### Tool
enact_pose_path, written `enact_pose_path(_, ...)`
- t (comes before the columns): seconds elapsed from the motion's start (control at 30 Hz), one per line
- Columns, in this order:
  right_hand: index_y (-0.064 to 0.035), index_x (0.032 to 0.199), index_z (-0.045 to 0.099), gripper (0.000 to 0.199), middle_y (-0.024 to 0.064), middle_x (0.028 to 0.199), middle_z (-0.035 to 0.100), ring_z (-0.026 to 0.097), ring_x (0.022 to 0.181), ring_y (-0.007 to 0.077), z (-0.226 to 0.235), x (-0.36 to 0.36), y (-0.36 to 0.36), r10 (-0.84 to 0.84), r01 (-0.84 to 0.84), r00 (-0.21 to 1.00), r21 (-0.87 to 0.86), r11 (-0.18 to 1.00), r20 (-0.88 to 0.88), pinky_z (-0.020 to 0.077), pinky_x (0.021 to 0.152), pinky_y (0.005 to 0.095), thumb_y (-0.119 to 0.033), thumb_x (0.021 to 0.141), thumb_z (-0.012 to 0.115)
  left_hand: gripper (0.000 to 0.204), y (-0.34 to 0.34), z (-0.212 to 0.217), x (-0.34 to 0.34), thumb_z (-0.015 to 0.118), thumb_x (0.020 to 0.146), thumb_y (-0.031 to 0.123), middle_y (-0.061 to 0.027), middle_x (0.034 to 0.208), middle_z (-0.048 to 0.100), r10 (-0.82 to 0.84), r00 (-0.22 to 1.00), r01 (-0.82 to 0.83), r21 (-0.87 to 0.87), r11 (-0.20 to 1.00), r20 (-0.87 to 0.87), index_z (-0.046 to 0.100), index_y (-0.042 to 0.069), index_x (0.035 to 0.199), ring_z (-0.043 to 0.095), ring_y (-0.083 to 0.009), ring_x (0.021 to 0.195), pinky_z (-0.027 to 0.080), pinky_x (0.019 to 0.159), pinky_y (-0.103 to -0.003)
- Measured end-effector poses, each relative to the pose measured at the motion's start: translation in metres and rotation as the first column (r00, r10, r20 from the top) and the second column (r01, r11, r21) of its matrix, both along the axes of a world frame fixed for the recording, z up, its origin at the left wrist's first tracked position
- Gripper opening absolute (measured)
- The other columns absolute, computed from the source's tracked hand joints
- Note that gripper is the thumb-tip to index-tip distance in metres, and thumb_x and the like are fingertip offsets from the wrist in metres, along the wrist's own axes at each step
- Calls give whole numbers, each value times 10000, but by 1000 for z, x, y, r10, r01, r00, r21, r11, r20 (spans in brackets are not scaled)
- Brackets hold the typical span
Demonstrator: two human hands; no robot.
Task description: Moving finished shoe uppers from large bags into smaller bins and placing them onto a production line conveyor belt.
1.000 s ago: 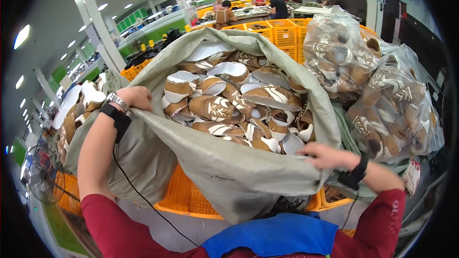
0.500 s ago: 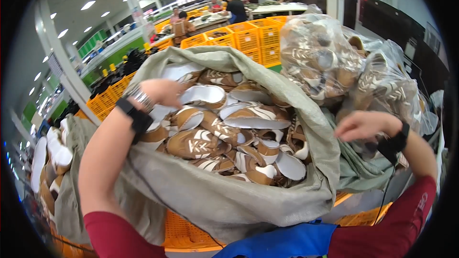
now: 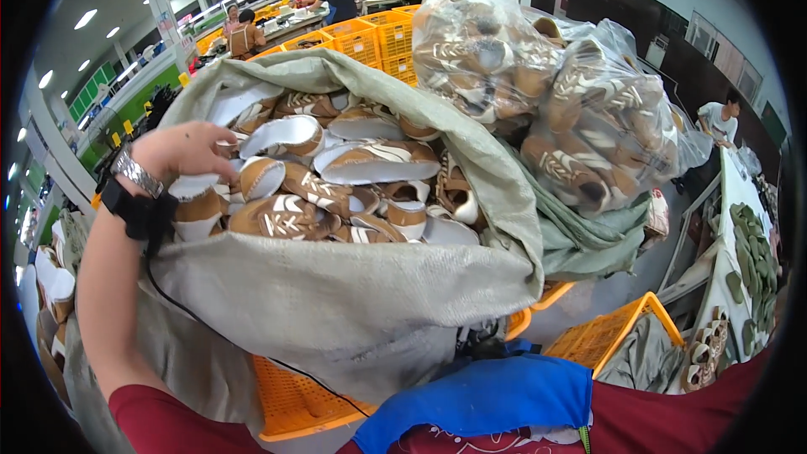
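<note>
A large grey-green woven sack (image 3: 353,286) stands in front of me with its mouth wide open. Inside it lie many brown-and-white shoe uppers (image 3: 277,217) with white linings, piled loosely. My left hand (image 3: 187,151) is above the sack's left rim, fingers bent and apart, close to a white-bottomed upper (image 3: 286,133); nothing shows in its grasp. A metal watch (image 3: 136,170) and a black strapped device (image 3: 139,208) with a cable sit on that wrist. Only the maroon sleeve (image 3: 681,408) of my right arm appears at lower right; the right hand is out of sight.
Clear plastic bags (image 3: 614,118) packed with similar uppers rest at the right on a green sack (image 3: 580,235). Orange crates (image 3: 357,42) stand behind, and another crate (image 3: 605,336) is at lower right. A co-worker (image 3: 719,122) is beside a long table (image 3: 731,193) with green pieces.
The view has swung right, revealing the right-hand table and co-worker. My right hand, earlier beside the sack's right rim, has left the picture. My left hand stays over the sack's left side.
</note>
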State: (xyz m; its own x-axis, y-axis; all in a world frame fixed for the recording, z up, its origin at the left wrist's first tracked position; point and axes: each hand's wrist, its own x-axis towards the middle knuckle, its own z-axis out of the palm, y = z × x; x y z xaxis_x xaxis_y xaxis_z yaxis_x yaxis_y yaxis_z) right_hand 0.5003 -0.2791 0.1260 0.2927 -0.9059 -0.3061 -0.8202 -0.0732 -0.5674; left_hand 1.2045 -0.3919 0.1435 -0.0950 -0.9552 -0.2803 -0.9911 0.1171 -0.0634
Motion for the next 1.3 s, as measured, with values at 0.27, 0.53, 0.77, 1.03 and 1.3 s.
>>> enact_pose_path(0.27,-12,1033,580,331,80,929,624,613,801,161,152,200,-105,412,-393,906,-539,745,-92,514,708,273,-292,857,562,518,-42,48,-19,611,765,355,-156,1053,600,41,996,-21,-232,972,81,545,26,1159,591,-243,922,475,805,-341)
enact_pose_path(0.53,-32,958,637,262,93,880,657,640,799,164,-9,478,-272,770,-779,502,182,600,-394,535,690,290,-226,805,548,489,-100,-3,37,733,613,400,-101,1033,643,322,855,-297,-125,947,405,677,73,972,618,-271,927,482,800,-352)
enact_pose_path(0.77,21,879,649,244,199,838,642,628,804,322,-155,520,-451,328,-219,944,-681,699,33,490,716,373,-153,718,594,625,-174,-53,100,784,541,345,-175,1101,587,463,819,-405,-228,885,340,600,40,1054,573,-292,1015,460,863,-348)
enact_pose_path(1.03,-35,1161,505,550,234,1090,526,536,997,340,-162,546,-457,654,-526,752,-672,521,-81,437,846,372,-279,703,689,956,-183,-105,70,810,500,358,-163,1206,448,264,848,-73,-392,917,460,339,24,1261,413,-327,1144,444,887,-359)
enact_pose_path(1.3,-222,1379,238,1019,250,1344,259,278,1260,422,-179,588,-433,521,-687,717,-596,415,-464,262,1039,467,-211,549,828,1207,-175,-148,138,802,478,461,-259,1147,475,466,835,-348,-375,859,292,103,108,1395,505,-405,1042,414,887,-450)
